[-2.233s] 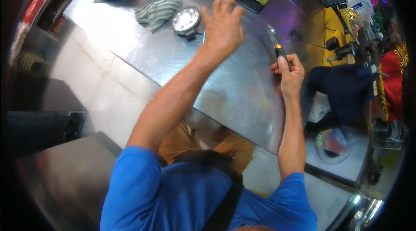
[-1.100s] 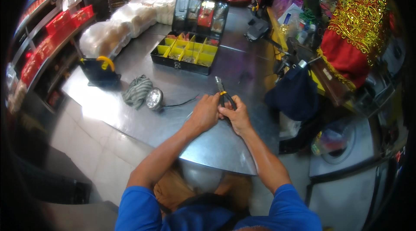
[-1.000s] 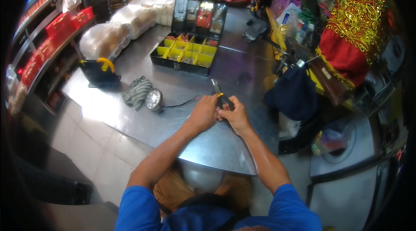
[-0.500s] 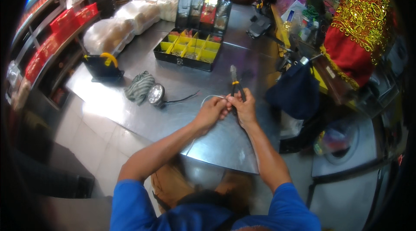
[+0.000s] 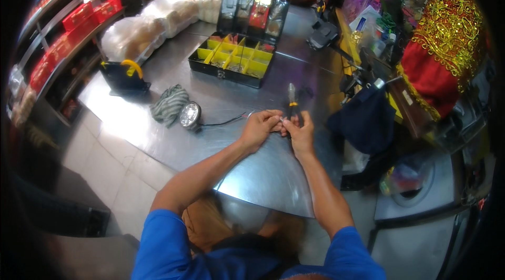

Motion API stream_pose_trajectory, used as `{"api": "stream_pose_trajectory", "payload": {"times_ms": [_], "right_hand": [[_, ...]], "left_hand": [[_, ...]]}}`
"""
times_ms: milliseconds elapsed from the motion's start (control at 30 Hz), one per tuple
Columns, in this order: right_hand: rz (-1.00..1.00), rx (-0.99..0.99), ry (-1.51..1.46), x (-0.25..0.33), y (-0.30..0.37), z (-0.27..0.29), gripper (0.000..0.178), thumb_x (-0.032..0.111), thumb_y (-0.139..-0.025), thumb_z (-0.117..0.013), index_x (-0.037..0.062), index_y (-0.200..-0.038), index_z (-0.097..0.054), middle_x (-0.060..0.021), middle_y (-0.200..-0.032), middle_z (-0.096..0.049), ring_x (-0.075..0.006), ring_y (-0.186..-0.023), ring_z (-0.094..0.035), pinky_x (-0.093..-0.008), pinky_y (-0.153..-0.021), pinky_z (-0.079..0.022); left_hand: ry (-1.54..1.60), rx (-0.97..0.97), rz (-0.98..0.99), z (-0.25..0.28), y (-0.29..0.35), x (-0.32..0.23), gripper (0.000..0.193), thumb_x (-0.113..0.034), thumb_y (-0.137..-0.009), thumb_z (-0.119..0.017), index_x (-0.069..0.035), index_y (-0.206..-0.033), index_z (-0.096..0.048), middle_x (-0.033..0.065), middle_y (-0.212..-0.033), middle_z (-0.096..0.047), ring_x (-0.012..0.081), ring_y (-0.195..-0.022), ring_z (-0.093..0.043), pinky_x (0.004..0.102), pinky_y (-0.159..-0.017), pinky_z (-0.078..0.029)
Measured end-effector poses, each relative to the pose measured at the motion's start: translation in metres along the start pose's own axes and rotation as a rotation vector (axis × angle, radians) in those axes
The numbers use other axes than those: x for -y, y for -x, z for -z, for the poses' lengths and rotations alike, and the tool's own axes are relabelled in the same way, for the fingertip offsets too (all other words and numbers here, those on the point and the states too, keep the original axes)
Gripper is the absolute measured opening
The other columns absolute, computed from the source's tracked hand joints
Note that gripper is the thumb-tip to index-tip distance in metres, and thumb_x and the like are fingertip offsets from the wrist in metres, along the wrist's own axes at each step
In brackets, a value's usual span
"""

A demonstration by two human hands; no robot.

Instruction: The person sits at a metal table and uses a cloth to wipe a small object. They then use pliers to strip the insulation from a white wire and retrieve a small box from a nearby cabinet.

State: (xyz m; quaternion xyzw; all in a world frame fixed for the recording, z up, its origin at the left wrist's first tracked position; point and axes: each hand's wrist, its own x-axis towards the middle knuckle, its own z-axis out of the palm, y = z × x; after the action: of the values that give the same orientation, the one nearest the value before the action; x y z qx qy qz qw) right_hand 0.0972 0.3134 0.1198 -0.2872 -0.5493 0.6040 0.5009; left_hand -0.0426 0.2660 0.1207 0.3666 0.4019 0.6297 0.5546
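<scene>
My left hand [image 5: 261, 128] is closed in a pinch on a thin pale wire [image 5: 249, 114], a short piece of which shows beside the knuckles. Fingertip to fingertip with it, my right hand [image 5: 301, 131] also pinches at the wire's end. Pliers [image 5: 292, 98] with black and yellow handles are held in the right hand, jaws pointing away from me; fingers hide their lower handles. Left of the hands lies a round LED lamp [image 5: 190, 115] with a dark cable [image 5: 221, 122] stretching toward my left hand. A grey striped cloth [image 5: 169, 105] touches the lamp.
On the metal table [image 5: 158, 135] stands an open black toolbox [image 5: 226, 73] with yellow compartments. A dark stand [image 5: 124, 78] with a yellow handle is at the left. Wrapped bags [image 5: 134, 38] line the far left edge. A dark blue cap [image 5: 365, 119] and clutter crowd the right side.
My hands have shifted slightly right, still fingertip to fingertip. The pliers sit a little lower and more upright, and less of the pale wire shows. The view has turned slightly.
</scene>
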Motion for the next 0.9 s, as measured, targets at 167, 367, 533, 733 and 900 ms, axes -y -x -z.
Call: {"api": "stream_pose_trajectory", "payload": {"times_ms": [167, 367, 533, 733, 900], "right_hand": [[0.016, -0.009, 0.028, -0.003, -0.002, 0.001, 0.022, -0.006, -0.088, -0.062, 0.0055, -0.089, -0.044, -0.0074, -0.078, -0.061, -0.0113, -0.063, -0.061, -0.0253, -0.055, -0.052], [0.011, -0.005, -0.01, 0.0, 0.003, -0.005, 0.023, -0.006, -0.088, -0.062, 0.0055, -0.091, -0.043, -0.0088, -0.079, -0.062, -0.0122, -0.062, -0.061, -0.0259, -0.055, -0.052], [0.016, -0.003, -0.033, 0.005, 0.005, -0.007, 0.024, -0.006, -0.088, -0.063, 0.0051, -0.092, -0.043, -0.0098, -0.081, -0.063, -0.0126, -0.062, -0.061, -0.0264, -0.056, -0.052], [0.022, 0.005, 0.047, -0.001, 0.005, -0.008, 0.024, -0.006, -0.088, -0.063, 0.004, -0.094, -0.043, -0.0097, -0.081, -0.063, -0.0119, -0.062, -0.061, -0.026, -0.055, -0.053], [0.012, 0.0, 0.069, 0.0, 0.007, -0.009, 0.025, -0.007, -0.087, -0.064, 0.0039, -0.095, -0.043, -0.0084, -0.079, -0.062, -0.0112, -0.059, -0.06, -0.025, -0.054, -0.052]], "left_hand": [[-0.225, 0.004, -0.081, -0.005, 0.005, -0.005, 0.033, -0.011, -0.1, -0.052, 0.014, -0.122, -0.054, 0.013, -0.097, -0.066, 0.0115, -0.083, -0.065, 0.0229, -0.077, -0.053], [-0.297, -0.035, -0.167, 0.001, 0.007, 0.007, 0.03, -0.009, -0.1, -0.051, 0.015, -0.118, -0.056, 0.0127, -0.091, -0.067, 0.0119, -0.078, -0.064, 0.0246, -0.076, -0.053], [-0.222, -0.07, -0.107, -0.002, 0.008, 0.002, 0.026, -0.009, -0.101, -0.049, 0.013, -0.111, -0.056, 0.0143, -0.089, -0.066, 0.0134, -0.076, -0.065, 0.0246, -0.074, -0.054], [-0.113, -0.121, -0.145, 0.008, -0.004, 0.015, 0.022, -0.01, -0.1, -0.052, 0.01, -0.107, -0.058, 0.0122, -0.089, -0.063, 0.0133, -0.076, -0.065, 0.0248, -0.071, -0.055], [-0.213, -0.116, -0.122, 0.006, 0.002, 0.006, 0.021, -0.012, -0.099, -0.055, 0.008, -0.107, -0.058, 0.0093, -0.091, -0.064, 0.0118, -0.077, -0.064, 0.0236, -0.071, -0.054]]}}
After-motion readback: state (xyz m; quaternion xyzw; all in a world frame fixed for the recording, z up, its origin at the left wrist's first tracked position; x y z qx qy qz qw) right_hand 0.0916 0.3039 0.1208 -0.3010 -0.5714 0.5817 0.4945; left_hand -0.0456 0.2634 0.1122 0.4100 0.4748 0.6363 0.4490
